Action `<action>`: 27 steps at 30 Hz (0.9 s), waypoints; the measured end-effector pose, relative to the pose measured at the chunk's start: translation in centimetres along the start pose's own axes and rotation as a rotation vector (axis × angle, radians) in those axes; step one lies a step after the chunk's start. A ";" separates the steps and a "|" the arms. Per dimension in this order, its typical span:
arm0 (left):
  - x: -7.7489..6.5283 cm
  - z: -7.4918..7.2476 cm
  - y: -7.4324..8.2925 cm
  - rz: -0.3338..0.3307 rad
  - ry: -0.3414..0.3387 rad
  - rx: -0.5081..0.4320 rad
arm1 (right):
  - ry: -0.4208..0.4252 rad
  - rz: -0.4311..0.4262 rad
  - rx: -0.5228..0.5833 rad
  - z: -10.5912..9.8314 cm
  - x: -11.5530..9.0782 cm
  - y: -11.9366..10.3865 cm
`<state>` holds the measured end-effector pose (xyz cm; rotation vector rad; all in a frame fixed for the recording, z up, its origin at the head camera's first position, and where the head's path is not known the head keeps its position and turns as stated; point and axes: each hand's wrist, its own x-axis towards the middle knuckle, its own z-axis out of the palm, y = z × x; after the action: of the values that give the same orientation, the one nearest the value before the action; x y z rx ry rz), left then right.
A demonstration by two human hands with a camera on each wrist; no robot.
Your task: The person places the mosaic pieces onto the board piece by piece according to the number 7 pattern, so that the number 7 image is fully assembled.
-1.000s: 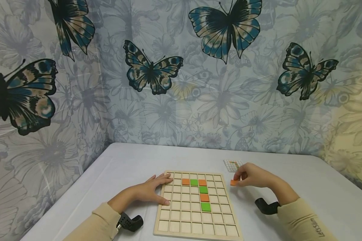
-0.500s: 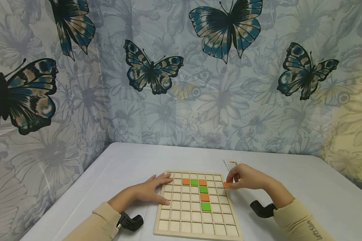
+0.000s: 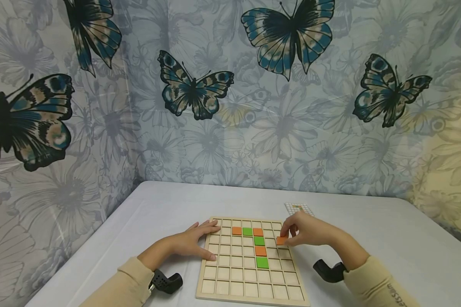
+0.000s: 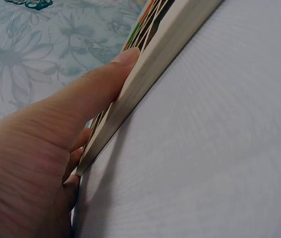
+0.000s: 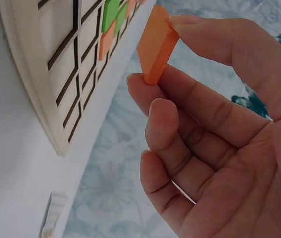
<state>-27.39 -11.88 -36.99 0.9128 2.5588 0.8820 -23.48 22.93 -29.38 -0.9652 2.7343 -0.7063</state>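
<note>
A wooden grid board [image 3: 230, 276] lies on the table, with several orange and green square tiles in its cells: a short row near the top, then a column running down. My left hand [image 3: 190, 243] rests on the board's left edge, fingers and thumb spread and straight; the left wrist view shows the thumb [image 4: 98, 87] lying on the frame. Between thumb and index finger my right hand [image 3: 311, 230] pinches an orange square tile [image 5: 156, 45]. It holds this tile above the board's right-hand columns, apart from the surface in the right wrist view.
Behind the right hand lies a small card [image 3: 293, 207] printed with a coloured grid. A white cloth covers the table [image 3: 169, 200]. Butterfly-patterned fabric [image 3: 211, 149] hangs behind and at the sides. Each wrist carries a black device, such as the right one [image 3: 329, 271].
My right hand has moved left with the orange tile, from beside the board to over its right columns. The left hand has stayed in place.
</note>
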 end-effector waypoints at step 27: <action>-0.1 0.0 0.0 -0.019 -0.002 -0.011 | -0.128 -0.082 0.032 2.7 0.7 -4.1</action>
<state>-27.33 -11.91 -36.97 0.8844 2.5538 0.8888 -20.94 18.64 -29.78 -1.0818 2.5789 -0.6747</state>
